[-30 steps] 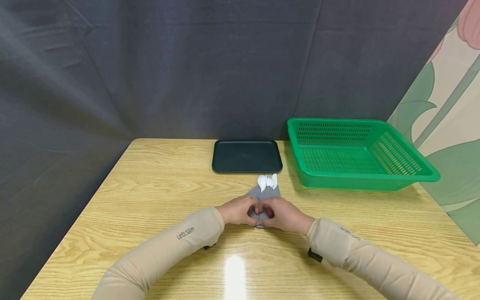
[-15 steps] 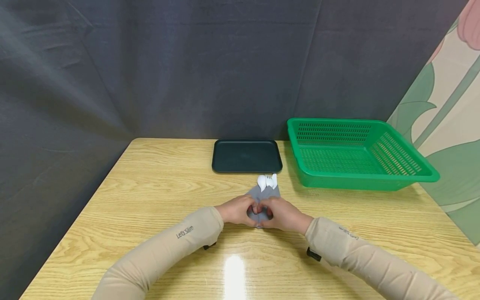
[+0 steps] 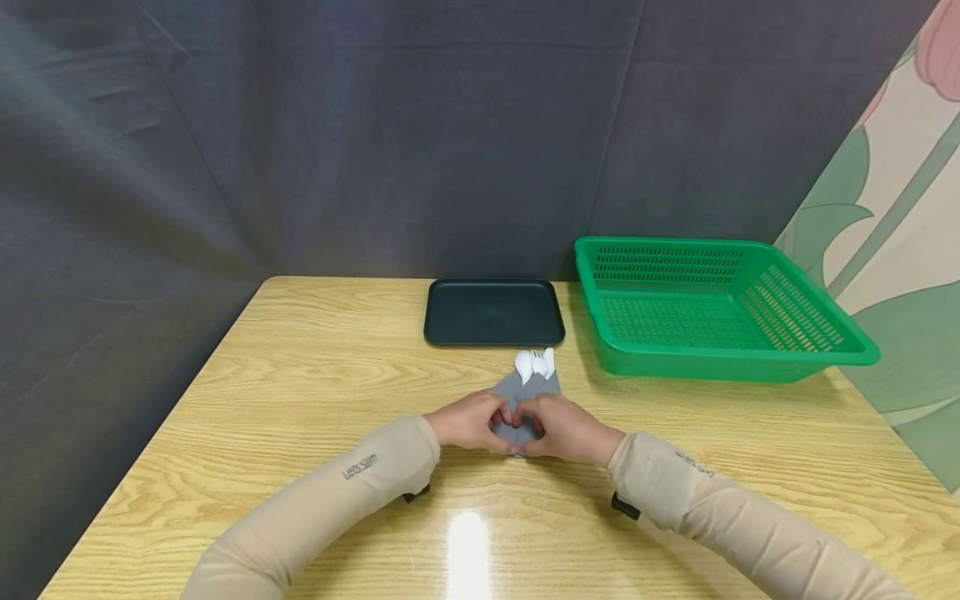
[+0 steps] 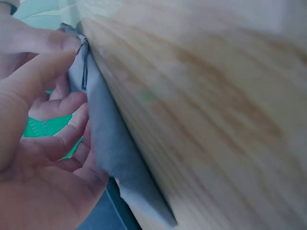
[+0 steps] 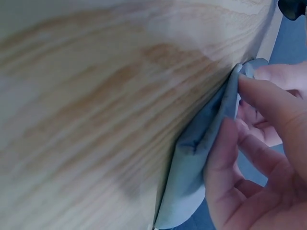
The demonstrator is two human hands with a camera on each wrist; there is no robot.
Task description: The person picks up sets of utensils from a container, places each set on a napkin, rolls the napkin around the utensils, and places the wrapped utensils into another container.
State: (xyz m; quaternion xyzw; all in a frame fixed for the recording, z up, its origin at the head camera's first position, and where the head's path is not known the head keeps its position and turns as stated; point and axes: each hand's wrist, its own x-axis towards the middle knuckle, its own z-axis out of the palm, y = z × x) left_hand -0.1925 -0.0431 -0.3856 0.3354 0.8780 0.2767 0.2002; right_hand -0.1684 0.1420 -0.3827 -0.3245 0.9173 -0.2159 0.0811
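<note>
A folded grey cloth napkin (image 3: 529, 387) lies on the table in front of me, its upper end pointed. A white spoon (image 3: 523, 364), fork (image 3: 538, 362) and knife (image 3: 550, 362) stick out side by side from its far end; their lower parts are hidden in the cloth. My left hand (image 3: 468, 421) and right hand (image 3: 572, 427) meet over the near part, thumb to thumb and fingers to fingers. In the left wrist view, the left thumb and curled fingers hold the napkin (image 4: 112, 129). The right hand (image 5: 268, 143) pinches its rolled edge in the right wrist view.
A dark rectangular tray (image 3: 495, 312) lies just beyond the cutlery. Right of it, a large green plastic basket (image 3: 705, 362) stands at the table's back right. A dark curtain (image 3: 420, 142) hangs behind the wooden table (image 3: 315, 367).
Both hands keep their hold on the napkin, and the left arm has shifted very slightly left. The cutlery, tray and basket have stayed in place.
</note>
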